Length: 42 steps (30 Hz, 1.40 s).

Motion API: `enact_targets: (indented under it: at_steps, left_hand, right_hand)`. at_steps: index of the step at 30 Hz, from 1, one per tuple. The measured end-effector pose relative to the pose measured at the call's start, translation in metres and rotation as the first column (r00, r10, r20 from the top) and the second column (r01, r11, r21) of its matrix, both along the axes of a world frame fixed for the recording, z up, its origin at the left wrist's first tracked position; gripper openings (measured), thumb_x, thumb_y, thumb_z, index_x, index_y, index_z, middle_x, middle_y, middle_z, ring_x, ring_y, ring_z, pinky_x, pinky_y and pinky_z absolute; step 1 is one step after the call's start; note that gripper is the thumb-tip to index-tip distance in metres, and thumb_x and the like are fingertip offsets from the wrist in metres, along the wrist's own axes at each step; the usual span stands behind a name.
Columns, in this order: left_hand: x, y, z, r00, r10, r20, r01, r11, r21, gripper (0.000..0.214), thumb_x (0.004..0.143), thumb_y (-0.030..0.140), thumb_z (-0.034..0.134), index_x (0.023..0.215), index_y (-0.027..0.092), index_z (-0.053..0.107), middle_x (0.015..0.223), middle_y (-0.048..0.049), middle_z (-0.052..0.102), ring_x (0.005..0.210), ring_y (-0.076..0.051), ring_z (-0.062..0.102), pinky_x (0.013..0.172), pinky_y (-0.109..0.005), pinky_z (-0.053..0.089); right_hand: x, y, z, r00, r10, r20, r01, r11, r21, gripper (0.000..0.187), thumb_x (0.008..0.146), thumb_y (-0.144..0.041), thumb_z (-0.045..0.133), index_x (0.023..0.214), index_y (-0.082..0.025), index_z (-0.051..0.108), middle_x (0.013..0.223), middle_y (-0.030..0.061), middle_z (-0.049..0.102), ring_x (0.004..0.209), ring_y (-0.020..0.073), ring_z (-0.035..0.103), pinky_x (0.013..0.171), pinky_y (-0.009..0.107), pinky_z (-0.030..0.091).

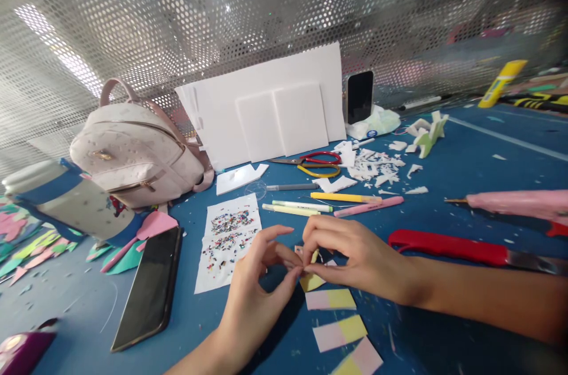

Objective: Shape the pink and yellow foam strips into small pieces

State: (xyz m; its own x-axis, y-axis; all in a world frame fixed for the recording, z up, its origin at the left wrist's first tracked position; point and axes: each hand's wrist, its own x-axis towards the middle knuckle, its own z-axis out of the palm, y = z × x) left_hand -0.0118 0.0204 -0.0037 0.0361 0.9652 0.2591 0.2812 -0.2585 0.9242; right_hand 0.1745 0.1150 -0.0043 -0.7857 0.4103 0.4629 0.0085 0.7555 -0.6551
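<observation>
My left hand (pixel 261 286) is closed, thumb and fingertips pinched together. Its tips meet those of my right hand (pixel 350 251), also closed in a pinch. Between them shows a bit of a small pink-and-yellow paper strip, mostly hidden by the fingers. Just under the right fingers lies a yellow paper end (pixel 312 283). Nearer to me are several more pink-and-yellow strips: one paper strip (pixel 331 299) by the right wrist, a second paper strip (pixel 339 332) below it, and a third (pixel 361 360) tilted at the bottom edge.
A white sheet with colourful beads (pixel 228 245) lies left of my hands, beside a black phone (pixel 148 286). Beyond are pens (pixel 346 197), scissors (pixel 317 163) and white foam scraps (pixel 375 166). A red-handled cutter (pixel 448 246) and pink glue gun (pixel 510 200) are right. A backpack (pixel 137 150) stands left.
</observation>
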Motion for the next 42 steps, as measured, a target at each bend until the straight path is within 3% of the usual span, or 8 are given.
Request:
enact_targets:
  at_steps: [9,17,26,32,36,39,42]
  left_hand:
    - [0.002,0.005,0.000,0.985,0.027,0.169,-0.006,0.992,-0.125,0.044,0.082,0.004,0.063,0.119,0.023,0.047,0.072,0.0044,0.067,0.070,-0.012,0.067,0.072,-0.024,0.052]
    - [0.002,0.007,0.001,0.962,0.022,0.271,0.022,0.987,-0.160,0.040,0.084,0.011,0.068,0.117,0.022,0.048,0.071,0.0035,0.067,0.069,-0.011,0.066,0.071,-0.023,0.051]
    - [0.002,0.007,-0.004,0.928,0.006,0.372,0.067,0.980,-0.185,0.039,0.085,0.014,0.069,0.116,0.021,0.046,0.073,0.0036,0.066,0.069,-0.012,0.068,0.072,-0.024,0.052]
    - [0.002,0.006,-0.004,0.940,0.023,0.339,0.039,0.984,-0.175,0.039,0.085,0.010,0.067,0.116,0.021,0.046,0.072,0.0043,0.066,0.069,-0.011,0.067,0.072,-0.024,0.051]
    - [0.004,0.003,0.000,0.970,0.047,0.238,-0.017,0.992,-0.126,0.039,0.084,0.006,0.064,0.115,0.021,0.047,0.071,0.0049,0.065,0.070,-0.011,0.067,0.072,-0.023,0.051]
    - [0.006,-0.001,0.003,0.988,0.063,0.141,-0.053,0.996,-0.073,0.040,0.083,0.003,0.062,0.115,0.023,0.047,0.072,0.0056,0.066,0.072,-0.012,0.068,0.074,-0.024,0.051]
    - [0.008,-0.005,0.005,0.994,0.076,0.085,-0.075,0.997,-0.015,0.040,0.084,0.002,0.061,0.114,0.025,0.048,0.073,0.0059,0.067,0.073,-0.012,0.069,0.076,-0.025,0.052]
  right_hand:
    - [-0.002,0.002,-0.001,1.000,0.003,0.002,-0.003,0.995,-0.097,0.008,0.094,-0.025,0.064,0.090,-0.018,0.064,0.092,0.0009,0.057,0.084,0.0133,0.057,0.074,0.025,0.042]
    - [-0.003,0.002,0.000,0.999,-0.013,0.032,0.019,0.978,-0.208,0.007,0.092,-0.024,0.066,0.088,-0.019,0.065,0.088,0.0001,0.056,0.077,0.0123,0.053,0.067,0.024,0.040]
    - [-0.003,0.002,-0.001,0.999,-0.007,0.042,0.015,0.982,-0.190,0.006,0.096,-0.022,0.060,0.092,-0.018,0.062,0.092,0.0008,0.057,0.073,0.0110,0.050,0.064,0.023,0.039]
    - [-0.005,0.003,-0.001,0.999,-0.024,0.036,0.029,0.985,-0.170,0.006,0.093,-0.022,0.064,0.089,-0.018,0.063,0.090,0.0007,0.057,0.071,0.0110,0.049,0.062,0.022,0.039]
    - [-0.004,0.002,0.000,1.000,-0.024,0.001,0.024,0.995,-0.094,0.009,0.095,-0.025,0.062,0.091,-0.018,0.063,0.092,0.0021,0.058,0.077,0.0126,0.053,0.067,0.023,0.042]
    - [0.000,0.000,0.000,0.998,-0.032,-0.046,0.035,0.997,0.071,0.014,0.098,-0.031,0.057,0.095,-0.018,0.063,0.094,0.0044,0.058,0.086,0.0154,0.057,0.074,0.026,0.043]
    - [0.002,-0.002,0.002,0.995,-0.045,-0.089,0.068,0.960,0.273,0.019,0.101,-0.032,0.052,0.099,-0.017,0.064,0.093,0.0059,0.059,0.085,0.0159,0.058,0.072,0.027,0.043]
